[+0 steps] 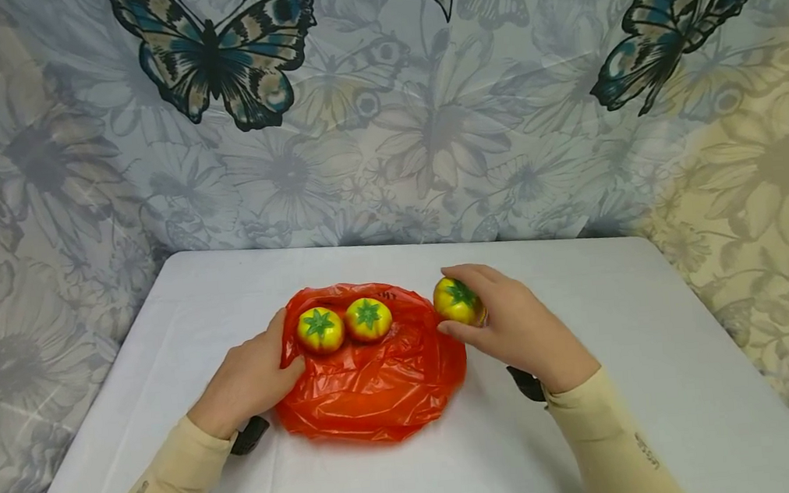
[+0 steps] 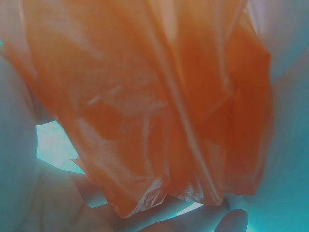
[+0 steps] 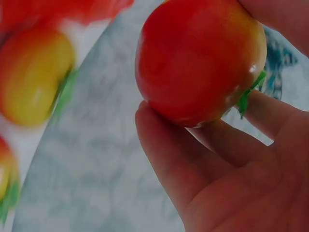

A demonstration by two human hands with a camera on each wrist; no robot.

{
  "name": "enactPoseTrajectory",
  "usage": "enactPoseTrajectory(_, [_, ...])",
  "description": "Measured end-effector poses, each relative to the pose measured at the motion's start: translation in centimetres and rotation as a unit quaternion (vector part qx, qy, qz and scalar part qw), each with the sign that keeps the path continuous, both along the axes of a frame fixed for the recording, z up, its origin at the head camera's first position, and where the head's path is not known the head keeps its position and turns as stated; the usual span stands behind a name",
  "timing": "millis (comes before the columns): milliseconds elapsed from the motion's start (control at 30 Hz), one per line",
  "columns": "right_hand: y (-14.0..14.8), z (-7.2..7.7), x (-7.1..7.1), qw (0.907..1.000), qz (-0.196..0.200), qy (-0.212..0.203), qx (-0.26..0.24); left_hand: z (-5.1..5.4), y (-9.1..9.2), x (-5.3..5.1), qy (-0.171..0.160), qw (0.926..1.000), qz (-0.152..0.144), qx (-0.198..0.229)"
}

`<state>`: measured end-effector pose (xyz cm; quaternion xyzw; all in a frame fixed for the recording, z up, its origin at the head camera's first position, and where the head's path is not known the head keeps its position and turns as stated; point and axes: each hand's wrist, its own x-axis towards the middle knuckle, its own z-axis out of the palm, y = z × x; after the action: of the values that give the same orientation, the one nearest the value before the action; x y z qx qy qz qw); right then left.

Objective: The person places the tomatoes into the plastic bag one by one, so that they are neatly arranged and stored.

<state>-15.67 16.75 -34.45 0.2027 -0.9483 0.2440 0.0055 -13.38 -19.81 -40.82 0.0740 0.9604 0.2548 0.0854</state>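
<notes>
1. The white table (image 1: 360, 492): looks pretty flat, so I'd guess anything round that escapes me rolls.
2. My red bag (image 1: 379, 393): thin, shiny, crinkled plastic. If I yank its edge, it could buckle and tip the left tomato (image 1: 320, 330) and its neighbour (image 1: 369, 319), both sitting against it near the far side. Can't tell if they're inside or just on top.
3. My left hand (image 1: 254, 376): pinching the bag's left edge. Too loose and that side probably sags.
4. My right hand (image 1: 514, 322): fingers and thumb curled round a tomato. Smooth skin, so a lazy grip might drop it.
5. That held tomato (image 1: 452, 302): just beside the bag's far-right rim, glossy, red underneath fading to yellow up top.
6. Its leafy cap (image 3: 245, 100): bright green, kinda star-shaped.
</notes>
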Motion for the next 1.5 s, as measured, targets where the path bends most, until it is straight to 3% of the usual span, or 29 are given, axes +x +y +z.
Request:
enactPoseTrajectory(267, [-6.2,-0.8,0.1,0.9977,0.063,-0.027,0.004,0.1,0.2,0.1,-0.002,1.0000,-0.001,0.007])
enactPoseTrajectory(600, [-10.6,-2.3,0.7,0.9919,0.122,-0.031,0.018,-0.3,0.5,-0.3,0.000,1.0000,-0.004,0.002])
enactPoseTrajectory(867, [-12.5,-3.5,1.6,0.9856,0.156,-0.044,0.050,0.0,0.7,-0.4,0.011,0.9999,-0.011,0.003])
enactPoseTrajectory(1500, [-14.7,-5.3,2.1,0.9828,0.175,-0.021,0.055,0.1,-0.1,-0.2,0.002,1.0000,-0.001,0.003])
